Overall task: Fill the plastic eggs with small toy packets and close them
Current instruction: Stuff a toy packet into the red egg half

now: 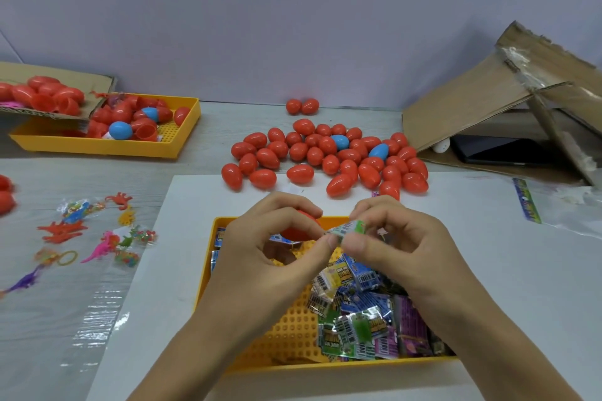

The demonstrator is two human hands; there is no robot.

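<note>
Centre of frame: the left hand cups a red egg half in curled fingers and touches the small toy packet at its thumb. The right hand pinches this packet. Both are above the yellow tray of packets. Closed eggs lie above centre.
</note>
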